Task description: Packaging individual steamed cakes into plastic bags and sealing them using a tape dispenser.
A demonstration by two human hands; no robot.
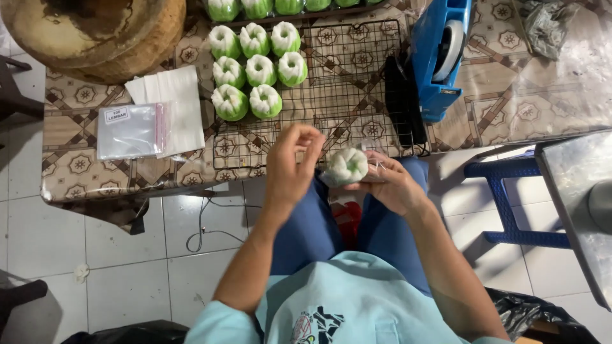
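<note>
Cakes sit in a cluster on the wire rack (357,83): eight green-and-white steamed cakes (255,70) in three rows, three, three and two. A further row of at least five green cakes (255,7) lies on a dark tray along the top edge, cut off by the frame. One more cake (347,165), white on top with a green centre, is off the bench (516,95) and in front of it, above the person's lap.

That cake rests in the right hand (389,181), wrapped in a clear plastic bag (376,167) whose loose film shows beside it toward the right. The right grip is closed around the bagged cake from below and behind, fingers curled under it. The left hand (290,165) is raised just beside the cake on its left, fingers bent and thumb near the fingertips, pinched at or close to the bag's edge; whether it actually holds the film cannot be told.

The cake is round, so no long axis shows; its fluted white top faces up toward the camera.

On the bench left of the rack lie one pack of clear bags (131,130) and one stack of white paper (175,105). One blue tape dispenser (440,51) stands right of the rack.
</note>
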